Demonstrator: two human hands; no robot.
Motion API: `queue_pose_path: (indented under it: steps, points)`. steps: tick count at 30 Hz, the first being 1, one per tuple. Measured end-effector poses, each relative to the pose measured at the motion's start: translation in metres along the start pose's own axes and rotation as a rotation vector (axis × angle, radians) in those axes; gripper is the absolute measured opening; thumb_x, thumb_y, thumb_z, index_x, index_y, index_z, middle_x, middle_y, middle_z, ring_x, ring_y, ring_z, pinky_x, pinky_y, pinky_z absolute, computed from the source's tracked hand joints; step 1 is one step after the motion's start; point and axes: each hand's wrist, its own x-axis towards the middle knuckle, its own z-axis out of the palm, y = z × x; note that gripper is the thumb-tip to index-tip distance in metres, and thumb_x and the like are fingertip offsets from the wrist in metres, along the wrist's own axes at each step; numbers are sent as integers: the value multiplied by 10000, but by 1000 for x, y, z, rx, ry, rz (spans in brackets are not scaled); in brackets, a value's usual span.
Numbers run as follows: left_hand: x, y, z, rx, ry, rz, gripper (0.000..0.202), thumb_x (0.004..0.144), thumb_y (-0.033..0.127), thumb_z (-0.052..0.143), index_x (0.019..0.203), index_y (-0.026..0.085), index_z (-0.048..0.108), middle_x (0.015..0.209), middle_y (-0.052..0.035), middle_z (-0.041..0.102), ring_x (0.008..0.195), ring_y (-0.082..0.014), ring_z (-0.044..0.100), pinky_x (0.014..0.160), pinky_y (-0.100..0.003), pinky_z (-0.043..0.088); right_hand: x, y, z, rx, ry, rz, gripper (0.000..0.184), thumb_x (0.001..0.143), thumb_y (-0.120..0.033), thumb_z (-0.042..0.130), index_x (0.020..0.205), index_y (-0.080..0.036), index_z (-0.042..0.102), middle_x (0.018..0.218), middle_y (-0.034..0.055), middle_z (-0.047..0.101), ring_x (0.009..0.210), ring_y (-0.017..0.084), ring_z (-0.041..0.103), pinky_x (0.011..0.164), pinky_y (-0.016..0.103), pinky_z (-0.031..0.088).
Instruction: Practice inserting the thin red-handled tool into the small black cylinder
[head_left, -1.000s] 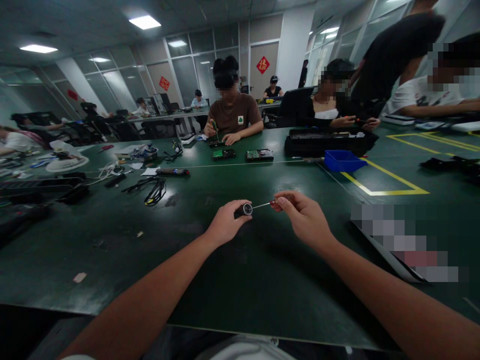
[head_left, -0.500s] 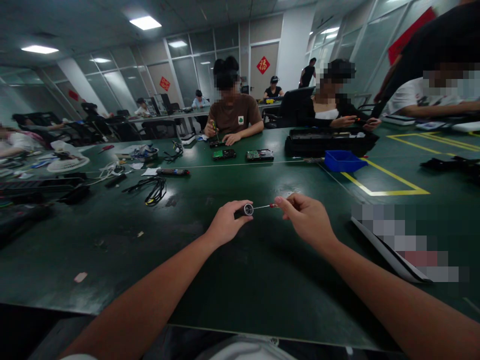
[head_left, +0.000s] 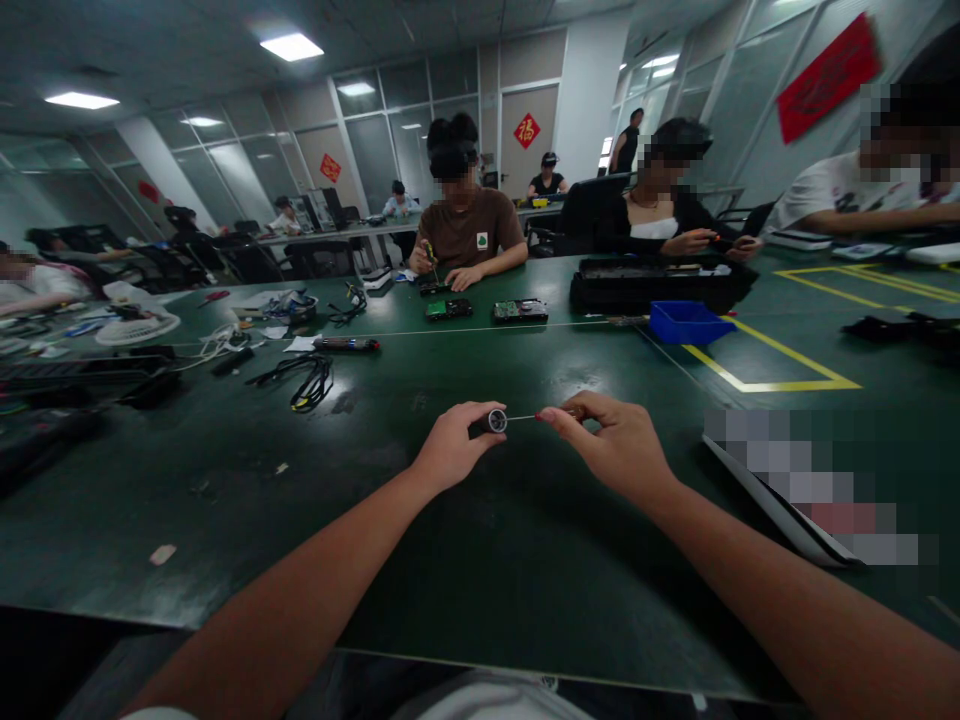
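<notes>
My left hand (head_left: 450, 446) is closed round a small black cylinder with a round silvery end (head_left: 496, 420), held just above the dark green table (head_left: 465, 560). My right hand (head_left: 619, 443) pinches a thin screwdriver (head_left: 525, 417) with a reddish handle. Its metal shaft points left and its tip meets the cylinder's end. Both hands hover over the middle of the table, a hand's width apart.
Black cables (head_left: 304, 378), a pen-like tool (head_left: 345, 343) and circuit boards (head_left: 519, 310) lie farther back. A blue bin (head_left: 686, 322) and black tray (head_left: 660, 283) sit right of centre, by yellow floor-tape lines (head_left: 780, 368). A flat device (head_left: 780, 520) lies at right. Several people sit around the tables.
My right hand has slid left toward the cylinder, so less of the screwdriver shaft shows between the hands. My left hand has stayed put. A standing person at right has left the view.
</notes>
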Motion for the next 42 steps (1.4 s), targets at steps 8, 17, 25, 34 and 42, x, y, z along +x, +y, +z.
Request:
queue_pose_path:
  steps: [8,17,25,34,42]
  points:
    - [-1,0,0,-8,-3,9,380,850,213,716,1226,245,662,1182,-42,690,1116,-224,613,1005,-401,449,-1,1,-3,156,-202,-43,178,934,-319,542,1031,-243,671,920,34,739,840,213,693,753,346,510]
    - [1,0,0,-3,-7,-7,384,846,201,716,1224,244,664,1194,-47,686,1130,-223,613,1027,-401,445,0,1,4,255,-125,123,247,948,-379,496,1083,-229,637,800,21,661,698,180,614,624,313,459]
    - [0,1,-3,54,-18,46,378,858,240,716,1231,248,656,1196,-46,691,1125,-227,609,1024,-423,431,5,11,17,696,-11,324,279,855,-484,637,949,-223,659,891,51,694,854,215,667,882,429,530]
    - [3,2,-7,156,-41,33,373,874,260,701,1243,272,648,1208,-41,690,1132,-253,596,1119,-555,300,10,26,23,878,21,528,247,858,-484,627,860,-239,604,792,44,631,752,204,644,843,443,579]
    - [1,4,-4,162,-44,42,386,883,318,691,1263,275,643,1162,-45,700,1083,-260,601,1099,-547,314,5,22,26,727,64,399,331,843,-535,651,916,-212,634,873,44,679,805,192,675,838,411,562]
